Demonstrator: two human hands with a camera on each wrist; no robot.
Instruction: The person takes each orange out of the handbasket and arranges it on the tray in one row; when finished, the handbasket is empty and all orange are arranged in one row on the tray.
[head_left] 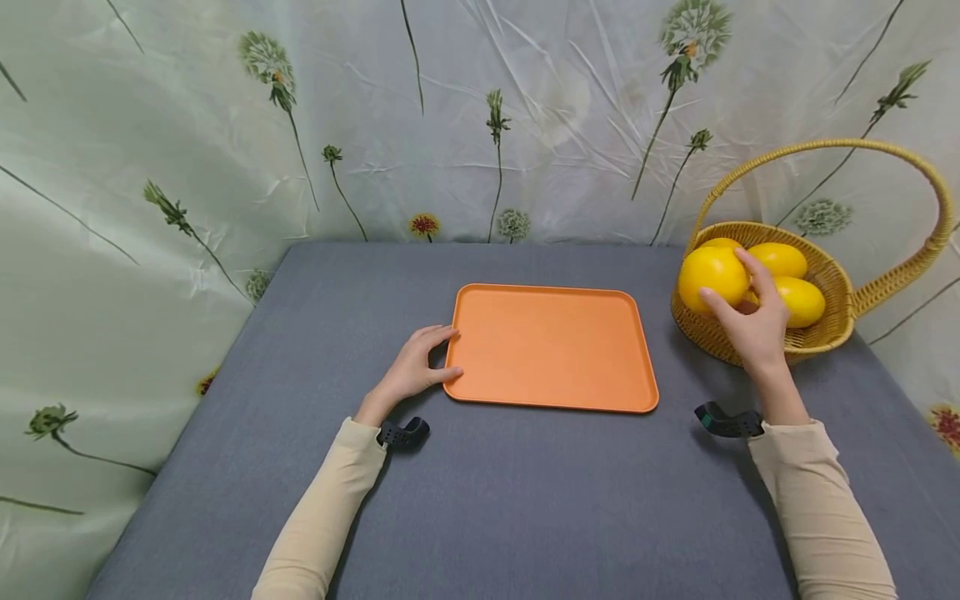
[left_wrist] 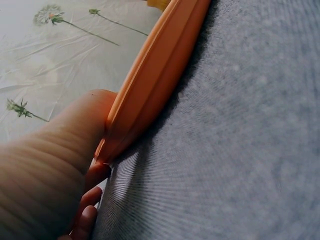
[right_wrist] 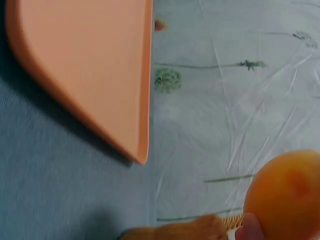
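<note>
My right hand (head_left: 757, 325) holds a round yellow fruit (head_left: 713, 280) between thumb and fingers, over the left side of a wicker basket (head_left: 836, 329). In the right wrist view the same fruit (right_wrist: 287, 197) shows at the lower right, a fingertip against it. More yellow fruits (head_left: 801, 302) lie in the basket, partly hidden behind the hand and the held one. At the left end of an orange tray (head_left: 551, 346), my left hand (head_left: 408, 367) touches the rim, thumb and fingers spread apart. The left wrist view has the thumb (left_wrist: 95, 107) against the tray's outer wall.
A grey cloth (head_left: 525, 492) covers the table, and the tray lies flat near its middle. The basket's tall arched handle (head_left: 817, 145) rises at the back right. Behind the table hangs a pale curtain (head_left: 450, 125) with a dandelion print.
</note>
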